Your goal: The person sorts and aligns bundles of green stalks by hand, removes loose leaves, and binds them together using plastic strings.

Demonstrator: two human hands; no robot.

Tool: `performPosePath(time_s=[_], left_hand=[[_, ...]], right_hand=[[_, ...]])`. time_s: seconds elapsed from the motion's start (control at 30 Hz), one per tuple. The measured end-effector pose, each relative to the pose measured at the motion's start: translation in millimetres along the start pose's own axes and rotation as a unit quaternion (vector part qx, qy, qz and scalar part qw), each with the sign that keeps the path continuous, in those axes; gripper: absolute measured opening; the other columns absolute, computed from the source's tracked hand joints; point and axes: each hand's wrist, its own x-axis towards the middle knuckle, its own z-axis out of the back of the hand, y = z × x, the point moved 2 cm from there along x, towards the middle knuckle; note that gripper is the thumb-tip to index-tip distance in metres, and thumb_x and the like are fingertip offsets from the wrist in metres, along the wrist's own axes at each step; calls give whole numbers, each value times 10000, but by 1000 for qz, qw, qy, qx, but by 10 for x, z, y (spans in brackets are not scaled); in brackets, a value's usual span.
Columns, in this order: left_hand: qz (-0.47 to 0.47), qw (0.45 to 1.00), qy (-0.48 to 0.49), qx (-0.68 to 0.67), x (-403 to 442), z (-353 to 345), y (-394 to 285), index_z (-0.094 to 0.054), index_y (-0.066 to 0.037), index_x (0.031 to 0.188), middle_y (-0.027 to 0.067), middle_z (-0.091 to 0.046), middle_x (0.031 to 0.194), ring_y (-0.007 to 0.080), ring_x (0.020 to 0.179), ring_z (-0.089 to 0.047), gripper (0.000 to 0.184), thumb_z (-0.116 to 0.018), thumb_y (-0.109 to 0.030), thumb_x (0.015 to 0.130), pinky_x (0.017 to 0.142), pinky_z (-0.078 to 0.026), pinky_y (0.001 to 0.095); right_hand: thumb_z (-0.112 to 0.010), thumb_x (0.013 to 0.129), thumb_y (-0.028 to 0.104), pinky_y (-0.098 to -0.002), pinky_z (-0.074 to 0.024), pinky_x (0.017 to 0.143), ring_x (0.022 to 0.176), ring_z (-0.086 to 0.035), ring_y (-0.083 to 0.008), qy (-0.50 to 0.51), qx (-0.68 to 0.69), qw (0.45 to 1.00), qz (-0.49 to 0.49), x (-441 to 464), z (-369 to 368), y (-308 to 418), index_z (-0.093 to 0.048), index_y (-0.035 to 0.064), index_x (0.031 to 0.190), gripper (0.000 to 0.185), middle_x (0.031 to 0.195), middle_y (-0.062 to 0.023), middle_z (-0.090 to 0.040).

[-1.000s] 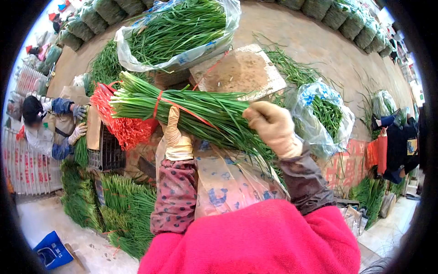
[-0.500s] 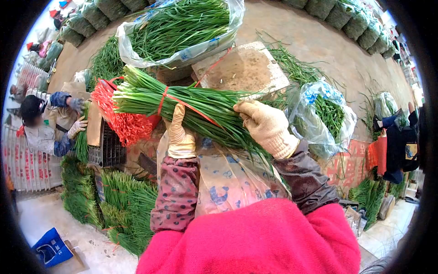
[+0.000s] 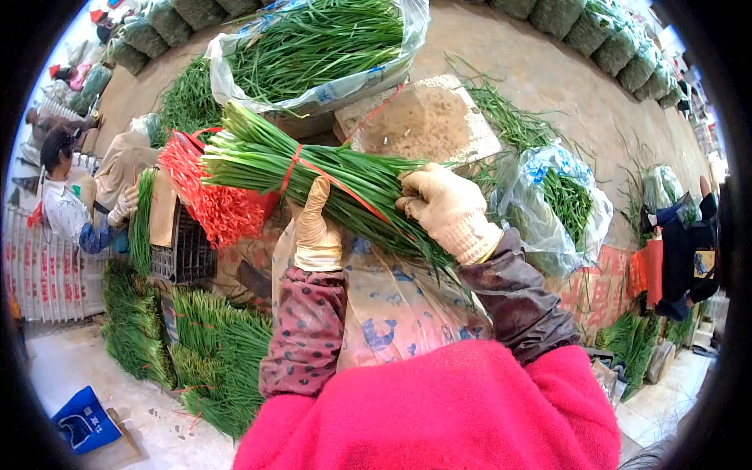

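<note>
Cream gloves on both hands, both on the same bunch of greens [image 3: 345, 174]. It's held up in front of the chest, lying crosswise, pale stem ends out to the left of the grip, leaf tips to the right.

Left hand [image 3: 315, 229]: grasping the bunch from the near side, thumb upright against it just right of the red tie [image 3: 291, 166]. Other fingers mostly hidden behind/under the greens, can't tell their exact placement.

Right hand [image 3: 450, 207]: fingers curled closed on the leafy part, knuckles up. One tail of the tie runs slantwise between the hands; can't tell if the right fingers have it too.

Around the grip:
- Below: clear plastic sheet [image 3: 380, 317] with blue print, over the lap.
- Just left of stem ends: heap of red strips [image 3: 213, 200]. Farther left, black crate [image 3: 188, 254] with a brown board [image 3: 163, 213] at its edge.
- Beyond: dirty white slab [image 3: 419, 117]; past it to the left, big plastic bag [image 3: 337, 96] with loose greens piled inside.
- Right of right hand: smaller plastic bag [image 3: 599, 215], greens in it.
- Low left of left hand: tied bunches [image 3: 215, 345] in rows on the floor.

Well left of the grip: co-worker [image 3: 66, 204], one gloved hand [image 3: 124, 207] at an upright clump of greens [image 3: 142, 227] beside the board.
</note>
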Motion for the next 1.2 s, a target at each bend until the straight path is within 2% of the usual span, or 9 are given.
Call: performPosePath(time_s=[0.27, 0.33, 0.6, 0.73, 0.8, 0.87, 0.93, 1.07, 1.2], left_hand=[[18, 1000, 20, -14, -27, -11, -30, -514, -98, 1226, 49, -598, 1098, 207, 988, -597, 529, -770, -185, 770, 862, -523, 393], [40, 999, 27, -26, -37, -38, -46, -508, -87, 1229, 58, -602, 1095, 220, 982, -604, 537, -770, -175, 768, 861, -528, 394], [51, 998, -23, -39, -22, -63, 5, -557, -81, 1177, 76, -612, 1130, 248, 1022, -589, 472, -751, -258, 785, 912, -507, 435], [10, 997, -70, -43, 101, 115, 23, -584, -87, 1166, 77, -613, 1153, 254, 1039, -581, 475, -756, -306, 782, 954, -478, 454], [28, 995, -76, -63, 137, 184, 22, -592, -95, 1163, 67, -613, 1158, 247, 1046, -576, 467, -753, -316, 784, 962, -471, 450], [-8, 993, -109, -45, 134, 222, -15, -595, -100, 1166, 54, -610, 1170, 242, 1056, -569, 482, -757, -335, 777, 965, -467, 446], [5, 991, -123, -52, 166, 312, 43, -595, -105, 1173, 48, -606, 1180, 240, 1063, -565, 500, -761, -348, 769, 969, -462, 445], [-2, 995, -88, -37, 204, 351, 122, -596, -111, 1173, 48, -607, 1179, 239, 1056, -570, 497, -761, -346, 769, 968, -465, 443], [-1, 997, -78, -4, 148, 250, 113, -595, -108, 1169, 42, -607, 1176, 235, 1045, -575, 490, -763, -338, 769, 963, -470, 434]], right_hand=[[-692, 760, 87, -265, -470, 642, 668, -573, -89, 191, 223, 949, -114, 160, 232, -90, -665, -22, 892, 173, 705, -30, -645], [-733, 740, 262, -333, -474, 666, 704, -625, -194, 211, 221, 946, -108, 189, 223, -169, -681, 39, 910, 285, 754, -124, -660], [-574, 804, 219, -411, -511, 677, 798, -637, -341, 136, -136, 981, -3, 310, 282, 124, -666, 125, 943, 191, 810, -150, -650], [-604, 806, 162, -390, -505, 671, 775, -637, -330, -158, -36, 987, 17, 165, 474, -386, -667, 100, 934, 156, 804, -155, -646], [-637, 788, 202, -389, -504, 684, 786, -642, -313, -125, -59, 985, -103, -71, 644, -687, -666, 78, 938, 197, 807, -151, -648], [-672, 761, 243, -388, -499, 702, 806, -639, -303, 93, -160, 965, -187, -357, 812, -849, -662, 71, 950, 256, 850, -133, -656], [-693, 739, 267, -387, -494, 719, 825, -632, -306, 69, -250, 946, -196, -648, 838, -781, -656, 74, 976, 308, 903, -125, -656], [-652, 793, 333, -402, -488, 687, 791, -626, -323, 32, 43, 993, -105, -691, 676, -332, -625, 101, 910, 261, 798, -123, -636], [-690, 774, 334, -400, -489, 612, 713, -627, -339, 94, -71, 991, -65, -436, 382, 73, -616, 71, 865, 287, 722, -139, -623]])
